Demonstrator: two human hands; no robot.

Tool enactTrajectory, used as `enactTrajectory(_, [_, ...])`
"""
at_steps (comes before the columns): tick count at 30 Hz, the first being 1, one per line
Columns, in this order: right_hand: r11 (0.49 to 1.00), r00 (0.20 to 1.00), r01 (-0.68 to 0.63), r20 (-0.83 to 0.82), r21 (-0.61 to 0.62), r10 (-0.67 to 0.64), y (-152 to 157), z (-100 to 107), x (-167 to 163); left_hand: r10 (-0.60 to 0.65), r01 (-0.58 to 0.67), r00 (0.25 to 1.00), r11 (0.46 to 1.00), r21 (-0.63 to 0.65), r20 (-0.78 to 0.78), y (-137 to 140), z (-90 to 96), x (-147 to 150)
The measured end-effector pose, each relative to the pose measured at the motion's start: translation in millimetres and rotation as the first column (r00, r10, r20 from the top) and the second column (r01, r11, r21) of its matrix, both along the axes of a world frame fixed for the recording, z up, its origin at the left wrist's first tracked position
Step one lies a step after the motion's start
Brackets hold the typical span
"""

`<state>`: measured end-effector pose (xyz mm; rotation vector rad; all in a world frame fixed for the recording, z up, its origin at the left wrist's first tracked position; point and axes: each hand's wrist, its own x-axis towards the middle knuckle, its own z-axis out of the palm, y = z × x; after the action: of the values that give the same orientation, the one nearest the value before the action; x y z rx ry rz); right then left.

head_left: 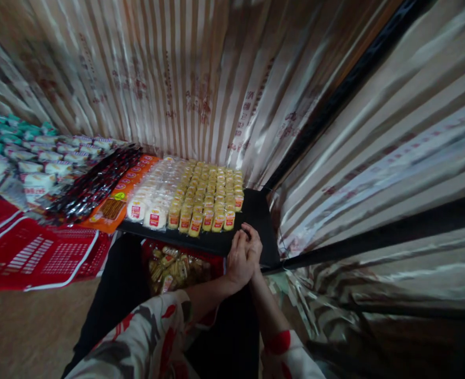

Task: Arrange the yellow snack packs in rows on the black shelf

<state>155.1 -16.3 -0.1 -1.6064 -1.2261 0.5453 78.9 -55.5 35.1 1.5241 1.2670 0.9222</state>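
Note:
My left hand and my right hand are pressed together over the front right part of a black shelf. The fingers of both are curled in; whatever lies between them, if anything, is hidden. Just left of my hands stand tight rows of small yellow-wrapped snack packs with red labels. Beside those rows are clear-wrapped white snack packs. Below the shelf edge, near my left forearm, a red basket holds a loose heap of yellow snack packs.
Farther left on the shelf lie orange packets, dark shiny packets, white packs and green packs. A red basket stands at lower left. Striped plastic sheeting hangs behind, with a dark frame bar at right.

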Motion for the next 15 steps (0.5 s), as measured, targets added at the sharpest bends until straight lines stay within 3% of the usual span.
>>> enactTrajectory(5, [0.997,0.997,0.029,0.063,0.068,-0.033,-51.6,-6.1,-29.4,-0.162,0.168,0.986,0.971,0.169,-0.048,-47.7,-16.9,-48.4])
enactTrajectory(9, [0.987,0.990,-0.130,0.065,0.091,0.124,-92.1,-21.9,-60.3,-0.195,0.198,0.980,0.966,0.165,-0.031,-77.7,-32.5,-94.6])
enactTrajectory(11, [0.965,0.965,-0.261,0.045,0.020,0.260,-102.0,-34.9,-73.3,-0.186,0.186,0.982,0.974,0.132,-0.007,-84.6,-41.7,-113.2])
enactTrajectory(15, [0.873,0.897,-0.413,0.049,-0.260,0.439,-97.0,-63.2,-93.2,-0.082,0.081,0.995,0.996,-0.032,-0.058,-78.0,-67.4,-139.8])
